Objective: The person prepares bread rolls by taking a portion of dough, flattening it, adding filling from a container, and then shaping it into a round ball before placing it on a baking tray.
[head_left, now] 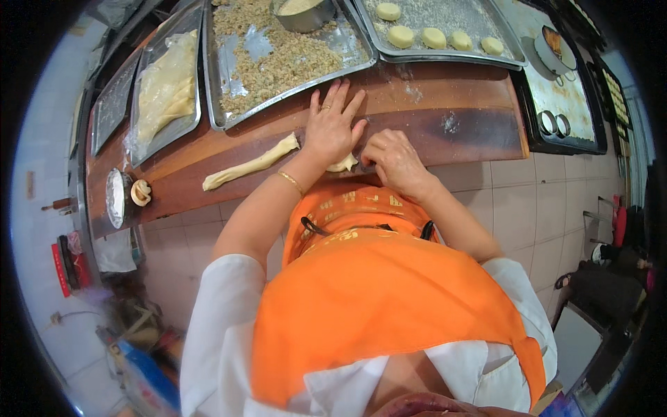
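My left hand (pixel 332 124) lies palm down with fingers spread on the wooden table (pixel 445 139), partly covering a short piece of pale dough (pixel 342 164). Beside it on the right, my right hand (pixel 393 156) is curled with its fingertips at the table surface by that dough; what is between them is hidden. A long, uneven strip of dough (pixel 249 161) lies to the left of my left wrist. Just beyond my fingers is a metal tray of crumbly mixture (pixel 278 66).
At left are a tray of plastic-covered dough (pixel 165 87), a bowl (pixel 119 197) and a rolled dough piece (pixel 141 192). At back right are a tray of round dough pieces (pixel 434 37) and a dark baking pan (pixel 574 108). A person (pixel 611 271) appears at lower right.
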`<state>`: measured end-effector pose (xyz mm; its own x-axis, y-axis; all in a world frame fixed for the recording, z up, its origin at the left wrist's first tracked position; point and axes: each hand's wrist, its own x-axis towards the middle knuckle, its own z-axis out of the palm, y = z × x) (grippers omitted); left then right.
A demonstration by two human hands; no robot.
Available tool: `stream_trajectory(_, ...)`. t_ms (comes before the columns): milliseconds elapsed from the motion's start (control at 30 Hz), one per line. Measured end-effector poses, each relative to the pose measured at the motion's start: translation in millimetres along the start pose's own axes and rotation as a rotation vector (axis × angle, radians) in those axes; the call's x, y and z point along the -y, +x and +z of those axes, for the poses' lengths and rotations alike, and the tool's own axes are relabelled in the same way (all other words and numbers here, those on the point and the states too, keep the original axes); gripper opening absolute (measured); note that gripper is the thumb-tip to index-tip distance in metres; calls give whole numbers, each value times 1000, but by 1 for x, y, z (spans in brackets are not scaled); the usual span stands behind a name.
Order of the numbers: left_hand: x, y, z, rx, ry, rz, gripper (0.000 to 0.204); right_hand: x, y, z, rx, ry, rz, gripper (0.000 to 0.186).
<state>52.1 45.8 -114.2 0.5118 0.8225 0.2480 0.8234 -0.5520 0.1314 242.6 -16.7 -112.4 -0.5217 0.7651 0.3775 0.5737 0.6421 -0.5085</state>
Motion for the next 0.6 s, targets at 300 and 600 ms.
stream_trajectory(300, -19, -14, -6, -58, -40, -40, 62, -14, -18, -17, -158, -33, 206, 21)
stream_trajectory(600, -14, -83, -9, -118, -179, -52, 52, -6, -22, -17, -239, 60, 164, 19)
